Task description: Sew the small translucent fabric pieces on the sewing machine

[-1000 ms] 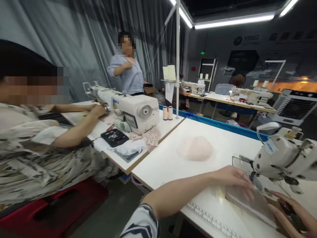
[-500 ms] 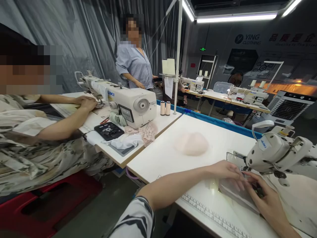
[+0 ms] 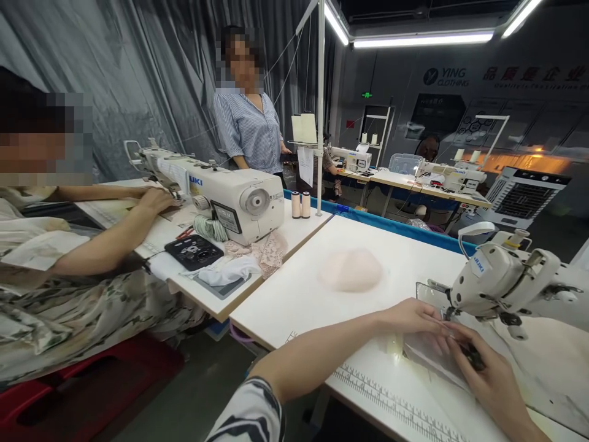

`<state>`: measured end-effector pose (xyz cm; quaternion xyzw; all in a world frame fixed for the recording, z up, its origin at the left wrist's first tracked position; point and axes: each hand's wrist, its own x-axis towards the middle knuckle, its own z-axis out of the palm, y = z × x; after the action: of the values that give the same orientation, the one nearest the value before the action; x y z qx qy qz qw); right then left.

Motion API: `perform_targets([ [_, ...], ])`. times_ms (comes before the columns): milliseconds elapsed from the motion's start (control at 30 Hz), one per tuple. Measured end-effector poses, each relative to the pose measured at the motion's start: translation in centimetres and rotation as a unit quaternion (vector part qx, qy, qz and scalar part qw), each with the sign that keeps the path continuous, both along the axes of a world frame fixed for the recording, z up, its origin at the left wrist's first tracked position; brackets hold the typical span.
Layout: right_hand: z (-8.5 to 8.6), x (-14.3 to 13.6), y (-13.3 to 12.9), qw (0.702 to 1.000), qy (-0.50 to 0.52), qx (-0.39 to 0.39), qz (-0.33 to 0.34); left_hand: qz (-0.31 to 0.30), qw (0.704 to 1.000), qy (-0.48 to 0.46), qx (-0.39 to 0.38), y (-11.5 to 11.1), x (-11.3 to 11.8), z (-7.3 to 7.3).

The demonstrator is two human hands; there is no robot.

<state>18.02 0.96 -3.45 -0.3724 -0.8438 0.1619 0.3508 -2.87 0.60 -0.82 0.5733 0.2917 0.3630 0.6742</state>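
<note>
my left hand (image 3: 418, 316) lies with bent fingers at the thin pale cloth (image 3: 436, 356), just beside the needle area of the sewing machine (image 3: 492, 276) – if it pinches the cloth, i cannot tell. my right hand (image 3: 494, 371) has its grip closed around a small dark tool (image 3: 473, 357), its fingertips near the left ones. the cloth is on the table (image 3: 294, 298). i judge this step as placing the cloth edge by hand – the next move calls for flat cloth and fingertips away from the needle.
</note>
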Motion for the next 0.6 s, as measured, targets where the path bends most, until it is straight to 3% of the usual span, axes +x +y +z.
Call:
perform_targets([
  [400, 1.5, -0.7, -0.7, 0.998, -0.006, 0.052, -0.046, 0.003, 1.000, -0.014, 0.016, -0.1, 0.3, 0.6],
  [600, 2.3, -0.8, -0.9, 0.993, -0.012, 0.108, -0.050, -0.002, 0.999, -0.037, -0.010, 0.9, 0.7, -0.2],
])
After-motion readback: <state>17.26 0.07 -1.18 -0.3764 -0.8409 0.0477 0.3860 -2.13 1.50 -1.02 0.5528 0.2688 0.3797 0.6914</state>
